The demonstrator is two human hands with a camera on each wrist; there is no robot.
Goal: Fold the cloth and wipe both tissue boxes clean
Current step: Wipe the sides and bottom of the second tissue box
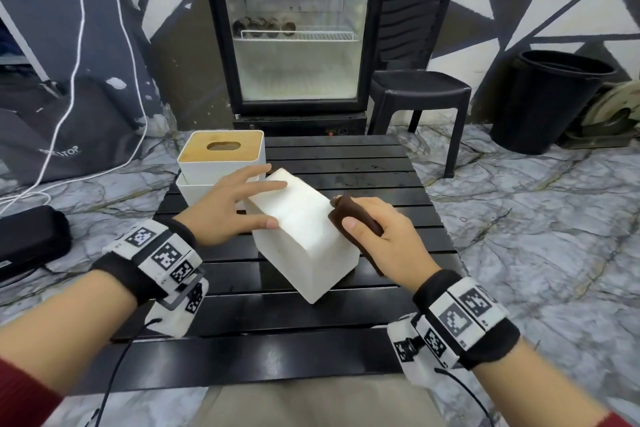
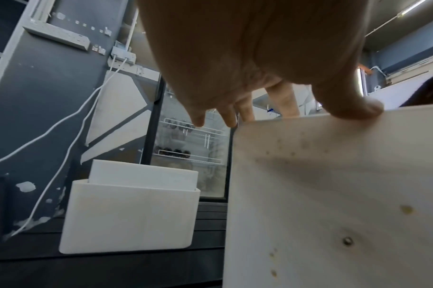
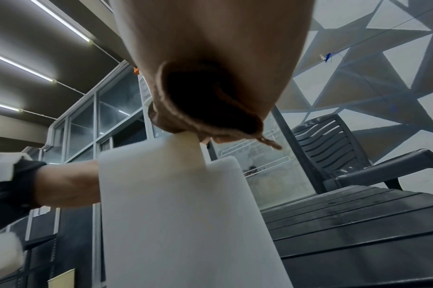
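While wiping box [image 1: 304,236], lying on its side mid-table [image 1: 346,163], keep left hand [image 1: 225,215] flat on top, fingers straight, thumb pressing near edge. Right hand [image 1: 377,236] clamped round folded cloth [image 1: 356,222] at right edge: drag across full face, catch specks. Second box [image 1: 221,156] behind, likely next.

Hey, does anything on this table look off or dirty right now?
Yes. The near white tissue box shows brownish spots on its left side. It also sits skewed to the table slats, with no lid showing, unlike the wooden-topped box behind it.
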